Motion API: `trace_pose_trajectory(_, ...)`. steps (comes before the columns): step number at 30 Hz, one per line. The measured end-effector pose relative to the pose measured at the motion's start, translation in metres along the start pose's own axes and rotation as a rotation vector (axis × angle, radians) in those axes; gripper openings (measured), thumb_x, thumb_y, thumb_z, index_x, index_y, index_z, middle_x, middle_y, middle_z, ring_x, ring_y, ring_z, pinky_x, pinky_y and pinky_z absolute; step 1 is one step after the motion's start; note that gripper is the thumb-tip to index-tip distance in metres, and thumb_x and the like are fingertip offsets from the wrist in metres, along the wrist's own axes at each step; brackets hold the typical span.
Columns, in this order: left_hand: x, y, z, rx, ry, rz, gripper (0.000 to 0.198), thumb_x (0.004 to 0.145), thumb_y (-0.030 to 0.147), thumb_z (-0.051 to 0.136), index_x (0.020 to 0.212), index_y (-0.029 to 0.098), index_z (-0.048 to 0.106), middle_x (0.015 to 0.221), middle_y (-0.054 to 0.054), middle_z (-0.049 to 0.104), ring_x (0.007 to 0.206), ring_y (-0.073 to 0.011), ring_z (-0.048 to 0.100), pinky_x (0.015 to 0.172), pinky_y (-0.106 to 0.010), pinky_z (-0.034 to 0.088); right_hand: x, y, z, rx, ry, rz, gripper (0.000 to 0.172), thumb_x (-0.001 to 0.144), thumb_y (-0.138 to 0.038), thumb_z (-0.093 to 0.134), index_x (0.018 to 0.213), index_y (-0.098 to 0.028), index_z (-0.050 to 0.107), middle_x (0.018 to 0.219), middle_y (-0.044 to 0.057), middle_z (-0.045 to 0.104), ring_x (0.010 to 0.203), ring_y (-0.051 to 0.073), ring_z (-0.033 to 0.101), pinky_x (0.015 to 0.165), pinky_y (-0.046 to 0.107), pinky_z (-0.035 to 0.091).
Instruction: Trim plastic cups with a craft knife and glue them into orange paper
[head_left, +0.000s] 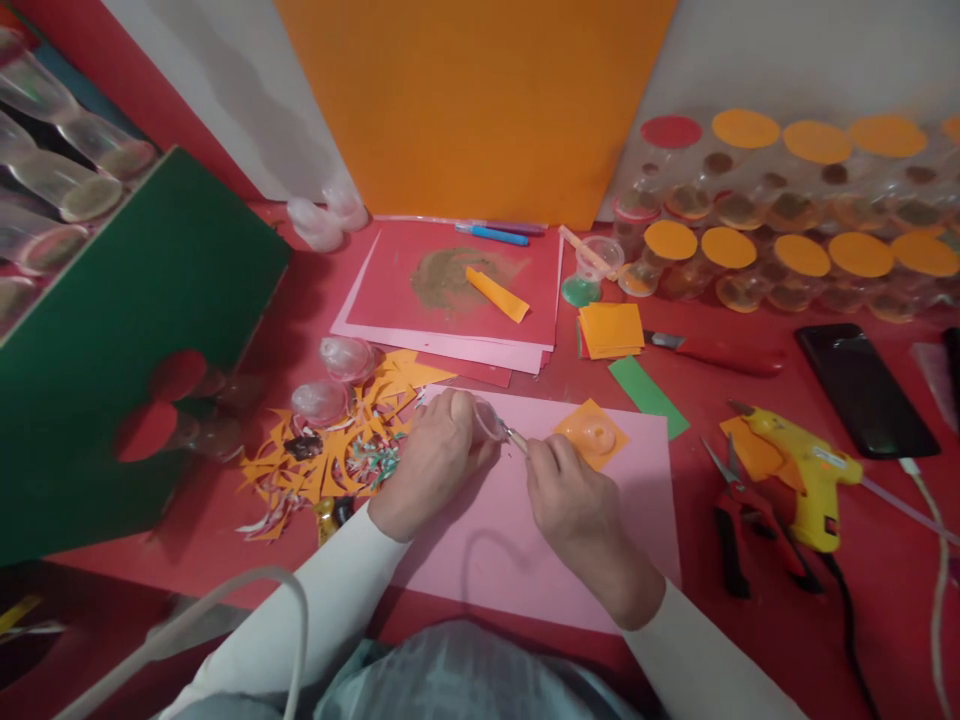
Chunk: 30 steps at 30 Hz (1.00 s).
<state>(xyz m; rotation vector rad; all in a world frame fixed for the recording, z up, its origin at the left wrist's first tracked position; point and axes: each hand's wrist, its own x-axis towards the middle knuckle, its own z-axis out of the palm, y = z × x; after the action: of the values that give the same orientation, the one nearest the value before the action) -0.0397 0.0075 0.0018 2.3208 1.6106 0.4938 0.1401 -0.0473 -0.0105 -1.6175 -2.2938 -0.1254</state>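
Note:
Over the pink sheet [600,570], my left hand [431,455] is closed around a clear plastic piece [489,418] with a round rim; most of it is hidden by my fingers. My right hand [574,500] pinches a thin pale-handled tool [516,437], its metallic tip at the rim of that piece. The tip is too small to identify. Right of the tool, a clear plastic dome [600,434] sits on an orange paper square [592,408]. Orange paper scraps [292,470] lie beside my left hand, with two clear plastic cups [321,402] among them.
At the right lie a yellow glue gun [806,475], red-handled snips [750,520], a phone [866,388] and a red-handled knife [720,352]. Orange-topped plastic pieces [802,255] line the back right. A green box [150,360] stands left; a red sheet [375,290] holds brown powder.

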Motion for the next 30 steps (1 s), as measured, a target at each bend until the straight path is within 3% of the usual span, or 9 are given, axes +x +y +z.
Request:
trace_pose_trajectory(6, -0.0039, -0.0046, -0.0083, 0.036, 0.046, 0.069, 0.022, 0.08, 0.021, 0.071, 0.095, 0.02, 0.055, 0.094, -0.006, 0.058, 0.089, -0.0244, 0.06, 0.078, -0.037, 0.051, -0.003, 0.0019, -0.0033, 0.138, 0.007, -0.004, 0.027, 0.106, -0.02, 0.039, 0.087, -0.019, 0.059, 0.073, 0.002, 0.054, 0.062, 0.015, 0.05, 0.049, 0.029, 0.029)
trace_pose_trajectory(13, -0.0062, -0.0041, -0.0039, 0.186, -0.046, 0.083, 0.02, 0.085, 0.021, 0.062, 0.102, 0.017, 0.051, 0.093, -0.009, 0.059, 0.087, -0.027, 0.06, 0.076, -0.04, 0.052, -0.0036, 0.0004, -0.007, 0.126, -0.033, -0.016, 0.027, 0.105, -0.018, 0.041, 0.085, -0.019, 0.058, 0.074, 0.002, 0.055, 0.064, 0.015, 0.051, 0.053, 0.03, 0.03)
trace_pose_trajectory(18, -0.0037, -0.0047, -0.0019, 0.183, -0.056, 0.088, 0.017, 0.083, 0.017, 0.061, 0.097, 0.019, 0.051, 0.09, -0.007, 0.059, 0.086, -0.0267, 0.061, 0.075, -0.039, 0.052, -0.0048, -0.0016, -0.0055, 0.09, -0.087, 0.01, 0.021, 0.103, -0.016, 0.042, 0.092, -0.02, 0.059, 0.076, 0.002, 0.054, 0.064, 0.016, 0.05, 0.05, 0.031, 0.027)
trace_pose_trajectory(30, -0.0002, -0.0008, -0.0051, 0.137, -0.077, 0.045, 0.019, 0.081, 0.017, 0.065, 0.093, 0.021, 0.051, 0.088, -0.005, 0.06, 0.083, -0.025, 0.062, 0.074, -0.038, 0.051, -0.0002, -0.0025, -0.0041, 0.028, -0.049, -0.006, 0.024, 0.104, -0.018, 0.037, 0.09, -0.02, 0.055, 0.075, 0.001, 0.052, 0.061, 0.015, 0.048, 0.05, 0.03, 0.026)
